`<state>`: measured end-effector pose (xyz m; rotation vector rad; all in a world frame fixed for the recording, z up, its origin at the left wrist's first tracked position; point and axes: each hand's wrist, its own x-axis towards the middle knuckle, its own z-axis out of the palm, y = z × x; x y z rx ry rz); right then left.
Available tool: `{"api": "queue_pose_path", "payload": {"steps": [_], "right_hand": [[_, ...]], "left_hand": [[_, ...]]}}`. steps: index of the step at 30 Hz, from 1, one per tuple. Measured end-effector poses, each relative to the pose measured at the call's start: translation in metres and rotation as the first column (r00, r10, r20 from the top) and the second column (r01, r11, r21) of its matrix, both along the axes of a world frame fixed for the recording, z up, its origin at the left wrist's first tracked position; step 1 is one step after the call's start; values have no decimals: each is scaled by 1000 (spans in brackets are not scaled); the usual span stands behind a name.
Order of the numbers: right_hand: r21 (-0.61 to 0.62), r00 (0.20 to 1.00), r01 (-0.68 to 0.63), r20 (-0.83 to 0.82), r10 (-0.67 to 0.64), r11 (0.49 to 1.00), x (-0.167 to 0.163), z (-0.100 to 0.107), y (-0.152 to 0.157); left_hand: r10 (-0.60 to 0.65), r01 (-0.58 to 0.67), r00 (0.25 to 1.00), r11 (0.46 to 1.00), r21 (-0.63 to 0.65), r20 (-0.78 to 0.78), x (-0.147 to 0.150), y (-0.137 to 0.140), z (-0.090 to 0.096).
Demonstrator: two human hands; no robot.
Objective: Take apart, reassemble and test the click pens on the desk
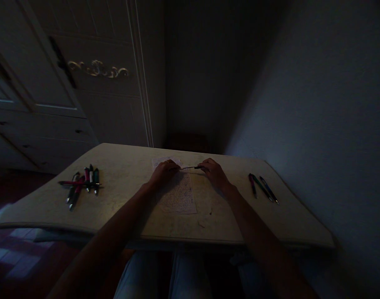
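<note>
Above the far half of a sheet of paper [179, 201], my left hand [165, 171] and my right hand [212, 169] face each other. Between their fingertips runs a thin rod that looks like a pen refill [186, 167]. Its left end is pinched in my left fingers. At the right it meets a thicker dark piece, apparently a pen barrel [198, 167], which my right fingers grip. Whether the two parts are joined is too dim to tell. The paper is covered in small marks or writing, partly hidden under my left hand and forearm.
On the pale table [124, 166], a pile of several pens [80, 182] lies at the left. Three pens [263, 189] lie at the right. Small scraps [210, 211] sit near the front edge. A cabinet [109, 108] stands behind left; a wall [317, 124] borders the right.
</note>
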<state>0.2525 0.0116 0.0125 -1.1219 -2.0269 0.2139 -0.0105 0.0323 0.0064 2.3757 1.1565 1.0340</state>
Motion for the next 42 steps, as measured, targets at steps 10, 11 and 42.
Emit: {"api": "queue_pose_path", "payload": {"steps": [10, 11, 42], "right_hand": [[-7, 997, 73, 2, -73, 997, 5, 2, 1], [-7, 997, 80, 0, -81, 997, 4, 3, 1], [-79, 986, -36, -164, 23, 996, -29, 4, -12]], "left_hand": [[15, -15, 1000, 1000, 5, 7, 0, -1, 3], [13, -13, 1000, 1000, 7, 9, 0, -1, 3], [-65, 67, 997, 994, 86, -32, 16, -16, 13]]}}
